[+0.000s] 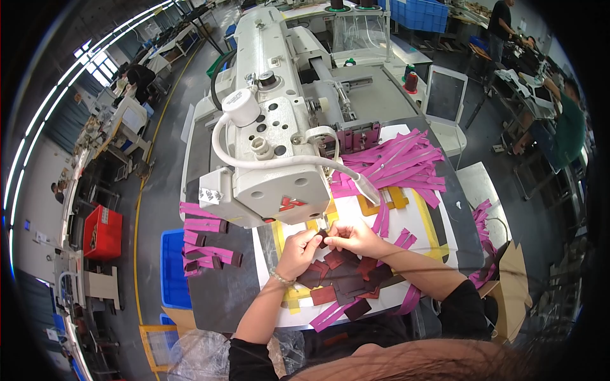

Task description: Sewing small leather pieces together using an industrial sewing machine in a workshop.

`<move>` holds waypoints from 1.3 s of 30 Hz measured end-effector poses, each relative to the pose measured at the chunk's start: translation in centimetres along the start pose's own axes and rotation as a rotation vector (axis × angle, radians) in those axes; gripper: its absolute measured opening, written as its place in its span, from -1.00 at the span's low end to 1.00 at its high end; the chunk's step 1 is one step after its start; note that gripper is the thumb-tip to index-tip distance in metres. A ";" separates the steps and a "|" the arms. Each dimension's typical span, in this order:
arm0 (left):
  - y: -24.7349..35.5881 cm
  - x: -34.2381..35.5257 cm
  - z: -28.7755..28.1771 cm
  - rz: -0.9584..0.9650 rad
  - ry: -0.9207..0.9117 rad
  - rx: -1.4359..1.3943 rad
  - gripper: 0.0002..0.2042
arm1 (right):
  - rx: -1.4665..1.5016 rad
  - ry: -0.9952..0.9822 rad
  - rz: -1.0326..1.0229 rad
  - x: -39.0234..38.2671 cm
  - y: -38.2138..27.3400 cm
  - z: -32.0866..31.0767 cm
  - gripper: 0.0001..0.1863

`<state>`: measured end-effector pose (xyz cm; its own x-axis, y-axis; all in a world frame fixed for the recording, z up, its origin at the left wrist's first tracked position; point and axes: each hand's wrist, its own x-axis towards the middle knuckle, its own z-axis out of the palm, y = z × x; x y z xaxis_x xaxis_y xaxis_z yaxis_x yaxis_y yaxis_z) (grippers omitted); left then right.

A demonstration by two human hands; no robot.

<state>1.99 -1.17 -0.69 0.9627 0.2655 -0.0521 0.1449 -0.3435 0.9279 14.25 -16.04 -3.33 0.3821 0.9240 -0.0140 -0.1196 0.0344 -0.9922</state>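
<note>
Beneath the head of a large white sewing machine (279,181), my left hand (298,255) and my right hand (356,239) meet. Their fingertips pinch a small dark brown patch (323,238) between them. Whether a zipper end is inside the patch, I cannot tell. Just below my hands spreads a loose pile of dark brown and reddish-brown patches (346,279). A pink zipper strip (329,315) with a dark patch near its end sticks out at the near edge. A big bundle of pink zippers (400,164) lies behind my right hand.
Pink zippers with dark ends (204,225) lie left of the machine head. Yellow-taped white sheets (416,219) cover the work surface. A blue bin (175,270) stands at the left, a cardboard box (511,295) at the right. A screen (445,94) stands behind; other people work farther off.
</note>
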 end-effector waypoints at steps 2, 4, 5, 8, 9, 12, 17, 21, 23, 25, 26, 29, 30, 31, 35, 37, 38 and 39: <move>-0.5 0.2 -0.1 0.030 -0.004 0.028 -0.77 | -0.046 0.007 -0.036 -0.1 0.3 0.0 -0.83; -1.0 0.2 -0.8 0.115 -0.015 0.100 -0.76 | -0.090 0.008 -0.075 0.0 -0.3 0.5 -0.84; -1.2 0.2 -1.1 0.198 -0.029 0.170 -0.76 | -0.283 0.053 -0.156 -0.1 -0.8 0.7 -0.86; -1.4 0.2 -1.2 0.237 -0.022 0.175 -0.75 | -0.599 0.147 -0.393 0.4 -0.4 0.4 -0.87; -1.3 0.2 -1.0 0.238 -0.016 0.173 -0.75 | -0.713 0.194 -0.555 0.7 -0.1 0.3 -0.87; -0.7 0.4 -0.5 0.101 0.013 0.060 -0.74 | -0.633 0.261 -0.390 1.3 0.5 0.0 -0.85; -0.9 0.4 -0.6 0.227 0.221 0.331 -0.84 | -0.702 0.399 -0.317 2.0 0.3 0.2 -0.83; -1.7 0.3 -0.5 0.466 0.320 0.534 -0.90 | -0.780 0.452 -0.291 2.4 0.4 0.6 -0.83; -1.5 0.1 -0.5 0.515 0.323 0.622 -0.83 | -0.775 0.474 -0.287 2.5 0.5 0.6 -0.84; -1.7 0.1 -0.5 0.548 0.281 0.664 -0.80 | -0.807 0.496 -0.282 2.5 0.6 0.6 -0.84; -1.7 0.2 -0.4 0.580 0.239 0.707 -0.77 | -0.809 0.496 -0.280 2.5 0.5 0.6 -0.84; -1.9 -0.2 -0.3 0.596 0.208 0.767 -0.75 | -0.821 0.501 -0.276 2.7 0.2 1.2 -0.85; -1.9 -0.2 -0.3 0.596 0.208 0.767 -0.75 | -0.835 0.513 -0.267 2.7 0.1 1.2 -0.85; -1.9 -0.2 -0.2 0.599 0.194 0.791 -0.73 | -0.849 0.524 -0.259 2.7 0.0 1.3 -0.86; -1.8 -0.3 0.1 0.574 0.174 0.823 -0.71 | -0.863 0.531 -0.266 2.6 0.2 1.3 -0.86; -1.8 -0.2 0.2 0.579 0.191 0.863 -0.71 | -0.867 0.526 -0.265 2.6 0.0 1.3 -0.86; -1.9 -0.2 0.3 0.583 0.209 0.902 -0.71 | -0.866 0.527 -0.265 2.6 0.0 1.4 -0.86; -2.0 -0.1 0.4 0.584 0.208 0.902 -0.71 | -0.871 0.525 -0.266 2.5 0.1 1.3 -0.85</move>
<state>1.66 -0.92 -2.66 0.8923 -0.0350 0.4500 -0.1259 -0.9767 0.1737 14.02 -13.19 -3.27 0.6737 0.6382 0.3726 0.6472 -0.2661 -0.7144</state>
